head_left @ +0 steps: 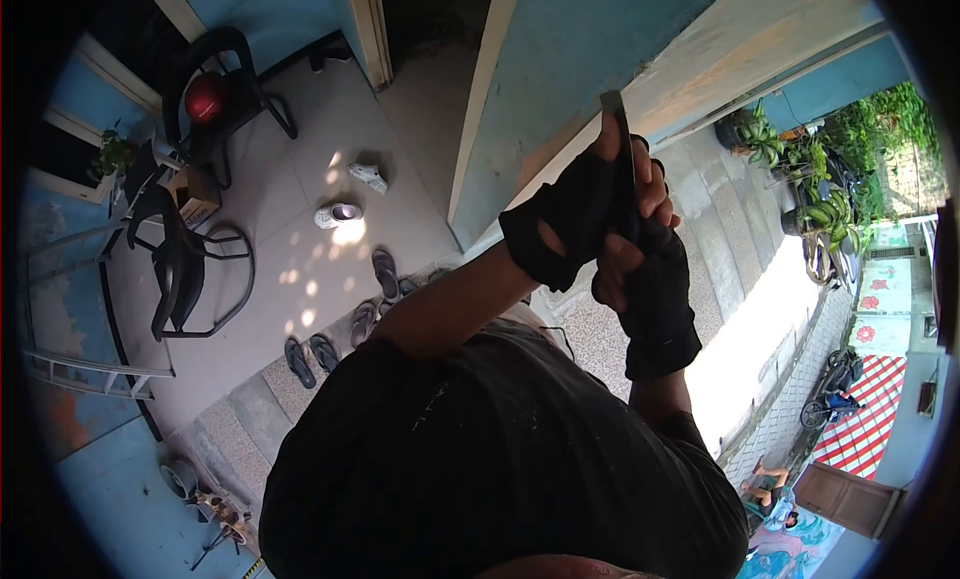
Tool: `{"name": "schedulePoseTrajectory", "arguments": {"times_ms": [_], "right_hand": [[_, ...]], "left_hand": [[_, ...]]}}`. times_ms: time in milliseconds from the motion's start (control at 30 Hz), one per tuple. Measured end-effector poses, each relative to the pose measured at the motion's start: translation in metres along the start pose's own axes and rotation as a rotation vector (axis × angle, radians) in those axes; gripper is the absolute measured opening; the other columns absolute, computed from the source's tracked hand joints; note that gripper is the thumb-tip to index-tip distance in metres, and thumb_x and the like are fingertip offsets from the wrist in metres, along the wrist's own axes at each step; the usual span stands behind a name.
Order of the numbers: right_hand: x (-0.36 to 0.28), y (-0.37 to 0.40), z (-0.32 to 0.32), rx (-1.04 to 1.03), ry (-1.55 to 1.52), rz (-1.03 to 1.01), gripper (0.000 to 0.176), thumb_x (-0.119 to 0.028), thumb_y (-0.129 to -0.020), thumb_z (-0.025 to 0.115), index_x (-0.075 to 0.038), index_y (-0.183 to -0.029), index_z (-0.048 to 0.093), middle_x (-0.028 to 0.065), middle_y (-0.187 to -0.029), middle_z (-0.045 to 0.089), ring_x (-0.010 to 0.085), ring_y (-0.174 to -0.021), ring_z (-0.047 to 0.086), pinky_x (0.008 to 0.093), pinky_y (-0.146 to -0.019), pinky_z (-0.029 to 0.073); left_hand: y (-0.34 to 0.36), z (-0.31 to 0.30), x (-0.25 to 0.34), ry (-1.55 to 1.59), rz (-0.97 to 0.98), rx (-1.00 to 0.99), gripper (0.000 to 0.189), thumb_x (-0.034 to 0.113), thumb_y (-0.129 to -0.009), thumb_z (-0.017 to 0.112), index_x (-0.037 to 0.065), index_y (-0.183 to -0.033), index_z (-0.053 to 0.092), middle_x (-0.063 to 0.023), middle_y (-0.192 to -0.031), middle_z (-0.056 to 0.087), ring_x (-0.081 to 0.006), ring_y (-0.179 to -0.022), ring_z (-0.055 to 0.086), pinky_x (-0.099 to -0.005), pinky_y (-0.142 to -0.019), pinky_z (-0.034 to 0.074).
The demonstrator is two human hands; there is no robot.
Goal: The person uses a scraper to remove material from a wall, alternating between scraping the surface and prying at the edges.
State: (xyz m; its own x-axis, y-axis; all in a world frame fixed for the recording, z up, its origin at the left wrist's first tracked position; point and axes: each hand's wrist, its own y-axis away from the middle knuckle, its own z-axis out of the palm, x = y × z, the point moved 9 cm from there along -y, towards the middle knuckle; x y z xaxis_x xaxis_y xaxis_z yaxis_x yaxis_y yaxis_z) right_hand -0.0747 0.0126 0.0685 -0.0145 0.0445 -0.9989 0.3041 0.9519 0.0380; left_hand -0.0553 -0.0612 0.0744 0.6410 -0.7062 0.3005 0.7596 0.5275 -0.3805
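My left hand [572, 214], in a black fingerless glove, grips a thin, dark, flat thing [624, 144] seen nearly edge-on. The thumb lies along one side of it and the fingertips come round the other. I cannot tell what kind of thing it is. Just below, my right hand [648, 279], gloved the same way, has its fingers curled in at the lower end of the flat thing. Both hands are raised in front of my chest, overlapping the blue wall [560, 89] in this view.
Left, black chairs [180, 269] stand on the tiled floor, with a red helmet-like ball [205, 99] and a cardboard box [195, 196]. White shoes [368, 177] and several sandals [298, 362] lie nearby. Right are plants [825, 214], a motorcycle [835, 384] and a seated person [770, 494].
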Motion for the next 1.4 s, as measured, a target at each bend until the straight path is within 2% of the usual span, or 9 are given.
{"name": "schedulePoseTrajectory", "arguments": {"times_ms": [133,200,400,467,567,733,933,1233,1400], "right_hand": [[0.002,0.007,-0.004,0.066,0.443,-0.152,0.034,-0.003,-0.084,0.06,0.0,-0.118,0.059,0.0028,-0.073,0.061,0.0081,-0.056,0.057,0.0226,-0.053,0.045],[0.005,0.012,0.0,0.057,0.67,-0.189,0.028,-0.005,-0.086,0.06,-0.002,-0.113,0.061,0.0011,-0.066,0.059,0.0093,-0.057,0.058,0.0264,-0.055,0.046],[-0.03,0.011,0.013,0.087,0.77,-0.303,0.026,-0.007,-0.086,0.062,-0.006,-0.112,0.063,0.0031,-0.061,0.057,0.0122,-0.056,0.058,0.0266,-0.055,0.047],[-0.019,0.011,0.012,0.055,0.74,-0.193,0.027,-0.008,-0.086,0.064,-0.006,-0.112,0.063,0.0078,-0.071,0.063,0.0175,-0.064,0.063,0.0287,-0.061,0.05],[-0.01,0.016,0.017,0.05,0.825,-0.313,0.025,-0.007,-0.085,0.064,-0.004,-0.11,0.064,0.0131,-0.092,0.069,0.0264,-0.087,0.067,0.0349,-0.075,0.052],[-0.017,0.015,0.012,0.043,0.751,-0.186,0.024,-0.006,-0.085,0.064,-0.004,-0.109,0.064,0.0129,-0.092,0.068,0.0269,-0.086,0.068,0.0341,-0.075,0.052],[-0.019,0.014,0.019,0.063,0.931,-0.336,0.017,-0.005,-0.084,0.065,-0.005,-0.102,0.066,0.0126,-0.087,0.067,0.0272,-0.082,0.067,0.0346,-0.07,0.052],[-0.028,0.008,0.006,0.099,0.713,-0.272,0.01,-0.005,-0.087,0.063,-0.003,-0.097,0.066,0.0101,-0.079,0.065,0.0236,-0.072,0.065,0.0316,-0.065,0.05],[-0.015,0.007,0.014,0.022,0.837,-0.283,0.011,-0.005,-0.088,0.062,-0.002,-0.097,0.066,0.0111,-0.079,0.065,0.0254,-0.072,0.065,0.0319,-0.066,0.049]], "left_hand": [[0.003,0.006,-0.001,0.223,0.102,-0.319,0.055,0.06,-0.096,0.022,0.015,-0.078,0.048,0.0015,-0.06,0.045,-0.0164,-0.065,0.053,-0.0395,-0.078,0.045],[0.011,0.004,-0.004,0.25,0.12,-0.326,0.046,0.054,-0.099,0.029,0.016,-0.08,0.047,0.004,-0.061,0.045,-0.0132,-0.065,0.051,-0.0368,-0.078,0.043],[0.009,0.014,0.001,0.316,0.152,-0.365,0.027,0.038,-0.1,0.044,0.017,-0.083,0.046,0.0049,-0.061,0.044,-0.0115,-0.067,0.052,-0.0358,-0.081,0.043],[0.011,0.008,0.001,0.298,0.149,-0.366,0.027,0.038,-0.1,0.046,0.017,-0.083,0.045,0.0049,-0.061,0.044,-0.0111,-0.067,0.052,-0.0352,-0.081,0.043],[0.022,-0.011,-0.011,0.343,0.156,-0.363,0.026,0.038,-0.099,0.048,0.017,-0.083,0.045,0.005,-0.062,0.045,-0.0112,-0.065,0.051,-0.0351,-0.08,0.043],[0.017,0.006,-0.004,0.332,0.139,-0.308,0.024,0.036,-0.098,0.05,0.017,-0.084,0.046,0.0049,-0.062,0.046,-0.0115,-0.064,0.052,-0.0355,-0.08,0.044],[0.015,-0.008,-0.012,0.412,0.146,-0.466,0.03,0.042,-0.098,0.048,0.016,-0.083,0.045,0.0027,-0.061,0.043,-0.0145,-0.064,0.051,-0.0382,-0.082,0.045],[0.004,0.006,-0.005,0.429,0.164,-0.398,0.028,0.036,-0.1,0.044,0.015,-0.081,0.047,0.0031,-0.059,0.045,-0.0142,-0.062,0.052,-0.0397,-0.085,0.045],[0.019,-0.025,-0.015,0.426,0.15,-0.331,0.03,0.04,-0.099,0.045,0.014,-0.085,0.049,0.0011,-0.063,0.05,-0.0175,-0.066,0.056,-0.0411,-0.085,0.046]]}}
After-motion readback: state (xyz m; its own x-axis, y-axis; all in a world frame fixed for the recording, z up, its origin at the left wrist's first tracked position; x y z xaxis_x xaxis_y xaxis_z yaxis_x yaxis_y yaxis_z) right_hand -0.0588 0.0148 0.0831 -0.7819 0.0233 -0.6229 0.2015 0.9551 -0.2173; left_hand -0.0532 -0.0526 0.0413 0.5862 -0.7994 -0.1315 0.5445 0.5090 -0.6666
